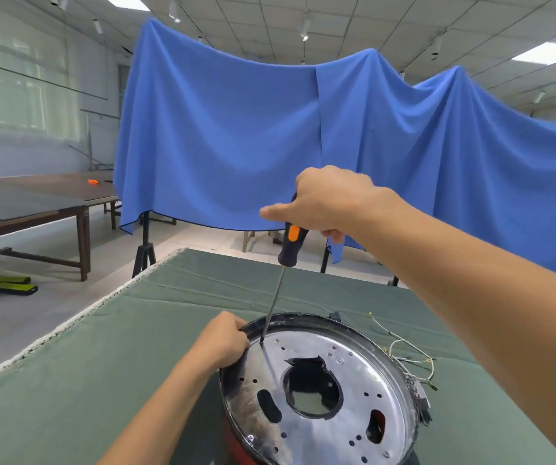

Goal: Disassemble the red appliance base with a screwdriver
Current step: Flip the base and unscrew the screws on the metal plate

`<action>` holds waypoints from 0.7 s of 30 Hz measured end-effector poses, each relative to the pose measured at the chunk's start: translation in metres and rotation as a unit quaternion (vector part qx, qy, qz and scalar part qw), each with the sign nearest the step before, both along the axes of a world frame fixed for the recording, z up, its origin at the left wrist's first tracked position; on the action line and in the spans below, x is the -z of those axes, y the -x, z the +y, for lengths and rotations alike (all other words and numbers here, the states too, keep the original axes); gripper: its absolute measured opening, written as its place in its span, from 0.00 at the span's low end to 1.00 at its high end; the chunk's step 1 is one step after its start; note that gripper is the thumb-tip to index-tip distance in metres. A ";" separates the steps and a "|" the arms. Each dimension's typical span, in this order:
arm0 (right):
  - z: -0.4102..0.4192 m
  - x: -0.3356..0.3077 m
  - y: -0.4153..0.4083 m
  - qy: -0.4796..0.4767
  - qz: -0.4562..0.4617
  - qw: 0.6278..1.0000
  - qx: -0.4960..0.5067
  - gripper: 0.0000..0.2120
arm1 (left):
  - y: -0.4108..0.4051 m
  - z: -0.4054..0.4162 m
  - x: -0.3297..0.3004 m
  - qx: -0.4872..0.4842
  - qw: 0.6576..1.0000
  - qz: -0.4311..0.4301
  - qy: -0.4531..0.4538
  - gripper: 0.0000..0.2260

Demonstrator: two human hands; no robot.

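The red appliance base (233,437) lies on the green-covered table, its shiny round metal plate (353,394) facing up, with a large centre hole and several small holes. My left hand (226,340) grips the plate's black rim at its upper left. My right hand (323,203) is closed around the top of a black-and-orange screwdriver (290,246), held nearly upright. The screwdriver's thin shaft runs down to the plate, with its tip touching the metal near the rim, just right of my left hand.
Loose wires (411,354) trail from the base's right side over the green table cloth (102,364). A blue cloth (236,129) hangs behind the table on stands. A wooden table (35,203) stands at the left, with yellow-black devices (11,285) on the floor.
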State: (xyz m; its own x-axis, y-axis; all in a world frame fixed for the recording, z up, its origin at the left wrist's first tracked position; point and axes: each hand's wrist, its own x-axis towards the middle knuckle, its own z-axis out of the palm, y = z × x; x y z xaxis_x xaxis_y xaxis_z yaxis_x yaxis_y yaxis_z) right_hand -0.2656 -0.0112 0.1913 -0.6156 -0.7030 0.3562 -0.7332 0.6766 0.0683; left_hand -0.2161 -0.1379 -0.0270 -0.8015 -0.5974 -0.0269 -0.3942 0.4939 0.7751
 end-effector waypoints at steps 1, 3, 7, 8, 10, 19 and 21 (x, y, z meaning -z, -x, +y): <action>-0.002 0.001 0.001 0.004 0.031 0.999 0.013 0.23 | 0.000 0.000 -0.001 0.000 1.000 0.001 0.000 0.08; -0.008 0.002 0.003 0.015 0.022 1.000 -0.015 0.20 | 0.000 0.001 -0.002 0.003 1.000 0.001 -0.002 0.09; -0.008 -0.008 0.003 -0.021 -0.104 0.990 -0.089 0.09 | -0.001 0.002 -0.002 0.001 1.000 0.002 -0.006 0.09; -0.005 -0.011 0.004 -0.024 -0.147 0.983 -0.106 0.05 | -0.002 0.002 -0.001 -0.001 1.000 0.002 -0.007 0.10; 0.001 -0.013 0.005 -0.015 -0.214 0.968 -0.128 0.04 | -0.002 0.002 -0.002 -0.006 1.000 0.001 -0.005 0.12; -0.006 -0.006 0.007 -0.037 -0.014 0.999 -0.034 0.16 | -0.004 0.002 -0.005 0.014 1.000 -0.009 0.006 0.15; -0.005 -0.014 0.004 -0.067 -0.085 0.992 -0.065 0.10 | -0.006 0.001 -0.007 0.028 1.000 -0.010 -0.001 0.16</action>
